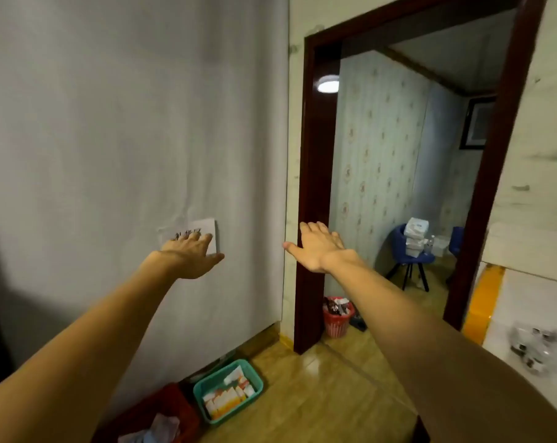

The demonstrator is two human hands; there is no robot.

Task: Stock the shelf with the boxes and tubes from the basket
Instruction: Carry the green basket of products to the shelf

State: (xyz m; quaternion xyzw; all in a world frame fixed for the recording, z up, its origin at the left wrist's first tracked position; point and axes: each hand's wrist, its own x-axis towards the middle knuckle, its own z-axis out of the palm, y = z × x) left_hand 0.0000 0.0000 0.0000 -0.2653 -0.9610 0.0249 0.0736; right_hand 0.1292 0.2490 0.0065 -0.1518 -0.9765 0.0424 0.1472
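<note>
A: Containers noted, largest first?
B: Teal basket (227, 391) on the floor against the wall (110, 139); white-and-orange boxes and tubes (229, 396) are packed in it, count unclear. A smaller red bin (337, 318) stuffed with wrappers is seen by the door frame (315, 193).
A: Hands?
B: Left hand (192, 255) and right hand (318, 247) are raised, fingers spread wide; nothing is gripped.

- Your left hand (190, 255) is stretched out in the middle of the frame, fingers spread, holding nothing.
- Your right hand (318, 247) reaches out beside it, flat and empty.
</note>
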